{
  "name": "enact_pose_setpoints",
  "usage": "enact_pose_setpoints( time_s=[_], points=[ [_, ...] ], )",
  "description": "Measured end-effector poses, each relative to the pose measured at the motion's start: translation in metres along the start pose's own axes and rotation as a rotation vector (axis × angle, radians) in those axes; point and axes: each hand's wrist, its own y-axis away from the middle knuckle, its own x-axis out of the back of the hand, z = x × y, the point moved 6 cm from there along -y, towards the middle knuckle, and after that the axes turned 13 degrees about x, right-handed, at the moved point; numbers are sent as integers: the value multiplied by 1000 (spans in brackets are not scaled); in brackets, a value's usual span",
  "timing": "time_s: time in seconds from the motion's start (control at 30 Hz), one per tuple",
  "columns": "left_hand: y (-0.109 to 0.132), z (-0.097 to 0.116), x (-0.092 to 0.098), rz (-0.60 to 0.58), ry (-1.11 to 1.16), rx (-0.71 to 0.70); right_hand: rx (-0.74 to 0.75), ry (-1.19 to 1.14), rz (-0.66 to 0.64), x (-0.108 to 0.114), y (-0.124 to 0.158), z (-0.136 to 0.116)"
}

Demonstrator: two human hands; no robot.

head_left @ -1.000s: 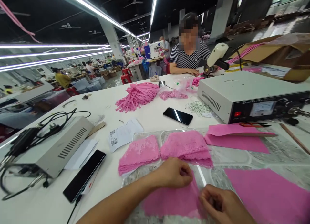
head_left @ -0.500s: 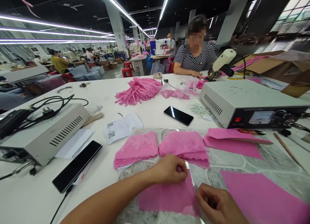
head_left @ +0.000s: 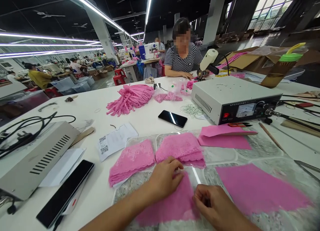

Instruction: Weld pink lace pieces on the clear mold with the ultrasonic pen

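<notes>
Presses thin, flat pink lace piece (head_left: pixel 170 207) on desk (head_left: pixel 147 119) with open left hand (head_left: pixel 163 181); pinches its right edge with curled right hand (head_left: pixel 215 207).

Two hands: left hand (head_left: pixel 163 181), right hand (head_left: pixel 215 207). Two pink lace stacks: left lace stack (head_left: pixel 131 161), right lace stack (head_left: pixel 180 148). Three flat pink sheets: near sheet (head_left: pixel 172 204), right sheet (head_left: pixel 255 187), folded sheet (head_left: pixel 225 139). Two metal boxes: meter box (head_left: pixel 232 97), vented box (head_left: pixel 37 156). Two phones: far phone (head_left: pixel 172 118), near phone (head_left: pixel 65 192). One heap of pink strips (head_left: pixel 130 97), one green-capped bottle (head_left: pixel 280 69). Distant workers number perhaps four, but they are too small to count.
</notes>
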Motion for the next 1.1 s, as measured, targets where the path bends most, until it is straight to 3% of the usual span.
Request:
enact_pose_setpoints(
  time_s=[0.1, 0.23, 0.37, 0.5, 0.57, 0.67, 0.73, 0.9, 1.1],
  points=[
    [23, 4, 5, 71, -75, -136, -12, 24, -35, 0, 0, 2],
    [62, 11, 10, 137, -268, -526, 3, 64, -58, 2, 0, -3],
    [75, -17, 3, 168, -537, -700, 38, 110, -52, 7, 5, -18],
    [71, -36, -3, 308, -536, -824, 73, 120, -17, 26, 22, -20],
    [69, -25, -8, 332, -489, -872, 114, 134, 89, 49, 37, -13],
    [63, 15, -15, 273, -419, -866, 332, 236, 457, 103, 68, -3],
    [51, 44, -25, 118, -444, -787, 474, 388, 641, 132, 90, 7],
    [20, 92, -49, -120, -474, -776, 557, 670, 759, 164, 126, 43],
    [-12, 118, -73, -162, -545, -842, 500, 666, 876, 176, 142, 69]
  ],
)
